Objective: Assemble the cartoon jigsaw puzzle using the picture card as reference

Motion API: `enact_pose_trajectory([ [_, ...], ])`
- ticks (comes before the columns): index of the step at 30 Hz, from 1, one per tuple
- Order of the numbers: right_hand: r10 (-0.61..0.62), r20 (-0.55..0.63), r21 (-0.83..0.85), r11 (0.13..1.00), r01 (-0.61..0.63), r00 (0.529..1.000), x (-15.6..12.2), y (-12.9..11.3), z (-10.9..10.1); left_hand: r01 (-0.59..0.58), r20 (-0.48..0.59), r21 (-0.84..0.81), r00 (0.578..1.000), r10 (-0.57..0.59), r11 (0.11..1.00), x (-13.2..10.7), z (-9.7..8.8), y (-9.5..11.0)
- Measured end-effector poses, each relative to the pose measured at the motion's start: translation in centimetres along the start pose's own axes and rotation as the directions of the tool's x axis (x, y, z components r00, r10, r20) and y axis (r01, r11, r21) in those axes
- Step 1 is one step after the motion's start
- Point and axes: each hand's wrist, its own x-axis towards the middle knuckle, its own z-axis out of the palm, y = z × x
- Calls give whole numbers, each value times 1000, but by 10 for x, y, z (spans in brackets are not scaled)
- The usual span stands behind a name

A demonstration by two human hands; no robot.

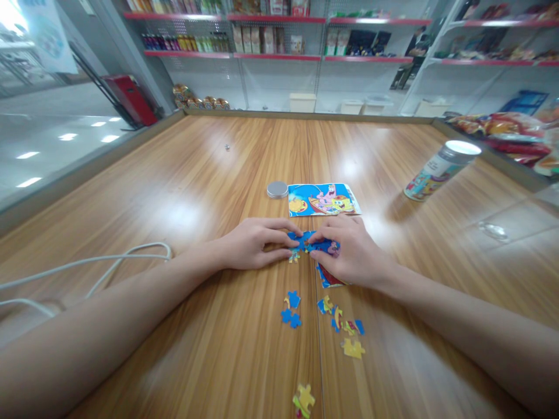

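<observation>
Partly joined blue jigsaw pieces [307, 237] lie on the table between my hands. My left hand [257, 241] has its fingertips and thumb closed on their left edge. On the other side, my right hand [349, 247] pinches a jigsaw piece against the joined part, its fingers bent over it. A red and blue joined section [328, 277] shows below the right palm, which hides much of it. Just beyond my fingers lies the picture card [323, 199] with cartoon figures. Nearer me are loose blue pieces [292, 314] and several yellow and multicoloured pieces [353, 348].
A round metal lid [277, 189] sits left of the card. A cartoon-printed can [441, 170] stands at the right, near bagged goods [510, 134]. White cable [126, 256] loops at the left. A single puzzle piece [304, 400] lies at the near edge. Shelves stand beyond the table.
</observation>
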Motion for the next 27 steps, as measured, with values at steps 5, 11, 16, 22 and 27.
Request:
enact_pose_trajectory([
  [5, 9, 6, 80, 997, -9, 1000, 1, -2, 1, -10, -6, -1, 1000, 10, 1000, 0, 0, -1],
  [11, 197, 70, 326, 922, -209, 978, 3, -2, 1, -8, 14, 10, 1000, 8, 1000, 0, 0, -1],
  [16, 207, 53, 247, 945, -214, 977, 0, -5, 4, -9, 2, -3, 1000, 9, 1000, -1, 0, -2],
  [22, 92, -4, 104, 990, -91, 996, -1, -7, 1, -9, -6, -9, 1000, 9, 1000, 0, 0, 0],
  [27, 3, 23, 6, 1000, -4, 1000, -2, -7, -2, -4, 7, 0, 1000, 4, 1000, 1, 0, 1],
])
